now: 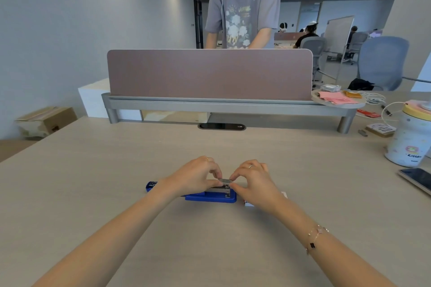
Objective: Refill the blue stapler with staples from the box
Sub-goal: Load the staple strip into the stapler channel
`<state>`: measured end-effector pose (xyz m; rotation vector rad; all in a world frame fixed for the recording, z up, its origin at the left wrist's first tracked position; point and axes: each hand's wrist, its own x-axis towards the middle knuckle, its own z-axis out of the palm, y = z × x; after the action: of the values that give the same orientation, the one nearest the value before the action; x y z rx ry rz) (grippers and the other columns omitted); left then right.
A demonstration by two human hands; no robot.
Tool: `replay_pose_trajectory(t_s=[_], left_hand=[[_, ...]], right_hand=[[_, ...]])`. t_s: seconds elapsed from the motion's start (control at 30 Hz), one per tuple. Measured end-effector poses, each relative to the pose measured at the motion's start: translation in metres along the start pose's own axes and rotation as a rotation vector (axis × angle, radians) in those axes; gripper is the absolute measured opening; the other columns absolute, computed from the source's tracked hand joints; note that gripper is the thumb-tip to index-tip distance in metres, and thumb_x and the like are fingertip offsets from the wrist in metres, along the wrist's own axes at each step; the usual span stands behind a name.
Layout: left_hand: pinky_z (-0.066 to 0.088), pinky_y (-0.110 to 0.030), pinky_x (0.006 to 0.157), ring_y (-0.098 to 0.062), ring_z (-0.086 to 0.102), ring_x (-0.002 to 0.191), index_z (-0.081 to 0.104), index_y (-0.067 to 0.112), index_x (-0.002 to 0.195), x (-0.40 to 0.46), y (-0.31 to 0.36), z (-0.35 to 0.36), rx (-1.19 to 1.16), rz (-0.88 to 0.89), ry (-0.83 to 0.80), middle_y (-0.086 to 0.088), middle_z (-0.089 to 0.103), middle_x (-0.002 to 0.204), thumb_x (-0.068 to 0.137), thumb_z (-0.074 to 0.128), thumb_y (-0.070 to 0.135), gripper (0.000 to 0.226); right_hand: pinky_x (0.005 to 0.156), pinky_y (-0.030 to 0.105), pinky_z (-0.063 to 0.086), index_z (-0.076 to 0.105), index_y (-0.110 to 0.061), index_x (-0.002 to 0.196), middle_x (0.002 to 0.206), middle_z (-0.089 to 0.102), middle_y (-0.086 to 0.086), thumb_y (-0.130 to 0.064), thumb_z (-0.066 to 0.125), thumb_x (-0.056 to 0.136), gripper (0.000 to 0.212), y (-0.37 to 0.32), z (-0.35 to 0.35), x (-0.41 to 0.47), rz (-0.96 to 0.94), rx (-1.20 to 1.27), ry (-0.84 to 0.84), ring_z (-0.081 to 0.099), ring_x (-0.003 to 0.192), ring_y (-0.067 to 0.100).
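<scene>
The blue stapler lies opened flat on the table, its blue top arm stretched out to the left past my left wrist and its metal staple channel facing up. A silver strip of staples sits just above the channel's right end, pinched from both sides by my left hand and my right hand. The small white staple box peeks out under my right wrist, mostly hidden.
A phone lies at the right edge beside a white canister with a yellow lid. A monitor shelf with a pink divider screen crosses the far side of the table. Another person stands behind it. Cables and small items sit at the far right.
</scene>
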<state>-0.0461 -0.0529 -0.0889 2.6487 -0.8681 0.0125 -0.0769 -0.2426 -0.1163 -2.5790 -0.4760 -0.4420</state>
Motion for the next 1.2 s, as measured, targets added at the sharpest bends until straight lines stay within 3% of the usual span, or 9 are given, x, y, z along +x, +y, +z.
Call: replay_pose_trajectory(t_s=[0.2, 0.4, 0.6, 0.7, 0.9, 1.03, 1.2], left_hand=[[0.047, -0.031, 0.087, -0.009, 0.054, 0.095, 0.069, 0.023, 0.093, -0.001, -0.011, 0.011, -0.093, -0.087, -0.028, 0.006, 0.062, 0.098, 0.081, 0.07, 0.037, 0.018], [0.048, -0.032, 0.085, -0.008, 0.053, 0.093, 0.069, 0.026, 0.091, -0.001, -0.014, 0.012, -0.073, -0.069, 0.007, 0.007, 0.062, 0.096, 0.081, 0.07, 0.038, 0.015], [0.05, -0.03, 0.081, -0.008, 0.056, 0.09, 0.073, 0.023, 0.09, 0.001, -0.015, 0.012, -0.121, -0.108, -0.01, 0.007, 0.064, 0.094, 0.078, 0.073, 0.038, 0.019], [0.05, -0.03, 0.08, -0.009, 0.057, 0.09, 0.074, 0.023, 0.089, 0.003, -0.014, 0.012, -0.1, -0.113, -0.005, 0.007, 0.064, 0.092, 0.077, 0.074, 0.037, 0.018], [0.049, -0.032, 0.081, -0.01, 0.054, 0.093, 0.074, 0.023, 0.09, 0.006, -0.013, 0.013, -0.033, -0.09, 0.001, 0.01, 0.062, 0.088, 0.079, 0.073, 0.034, 0.015], [0.049, -0.03, 0.082, -0.01, 0.055, 0.094, 0.071, 0.024, 0.094, 0.005, -0.015, 0.014, -0.033, -0.074, -0.023, 0.006, 0.065, 0.094, 0.081, 0.071, 0.034, 0.016], [0.047, -0.028, 0.082, -0.009, 0.053, 0.093, 0.07, 0.024, 0.098, 0.004, -0.017, 0.015, -0.024, -0.039, -0.034, 0.006, 0.066, 0.097, 0.084, 0.068, 0.033, 0.017]], right_hand=[[0.087, 0.022, 0.017, 0.068, -0.027, 0.098, 0.108, 0.062, -0.004, -0.033, 0.062, 0.082, 0.018, -0.004, 0.008, 0.004, 0.042, 0.005, -0.069, 0.037, 0.119, 0.012], [0.089, 0.023, 0.018, 0.067, -0.026, 0.099, 0.093, 0.049, -0.014, -0.032, 0.063, 0.083, 0.018, -0.008, 0.003, 0.006, 0.062, 0.007, -0.101, 0.036, 0.119, 0.012], [0.098, 0.03, 0.023, 0.069, -0.027, 0.098, 0.113, 0.062, -0.002, -0.034, 0.063, 0.082, 0.019, -0.008, 0.001, 0.01, 0.112, -0.007, -0.16, 0.035, 0.121, 0.014], [0.098, 0.03, 0.024, 0.069, -0.024, 0.1, 0.112, 0.061, -0.002, -0.031, 0.063, 0.083, 0.02, -0.008, -0.001, 0.011, 0.125, 0.003, -0.201, 0.034, 0.12, 0.015], [0.095, 0.03, 0.026, 0.068, -0.021, 0.099, 0.094, 0.055, -0.008, -0.028, 0.061, 0.085, 0.018, -0.01, -0.004, 0.013, 0.125, 0.004, -0.261, 0.034, 0.105, 0.01], [0.089, 0.026, 0.024, 0.067, -0.021, 0.095, 0.092, 0.055, -0.011, -0.029, 0.061, 0.082, 0.016, -0.008, -0.001, 0.014, 0.1, 0.022, -0.254, 0.039, 0.11, 0.012], [0.087, 0.025, 0.023, 0.065, -0.02, 0.094, 0.092, 0.057, -0.009, -0.029, 0.061, 0.081, 0.017, -0.004, 0.002, 0.013, 0.066, 0.019, -0.256, 0.038, 0.101, 0.01]])
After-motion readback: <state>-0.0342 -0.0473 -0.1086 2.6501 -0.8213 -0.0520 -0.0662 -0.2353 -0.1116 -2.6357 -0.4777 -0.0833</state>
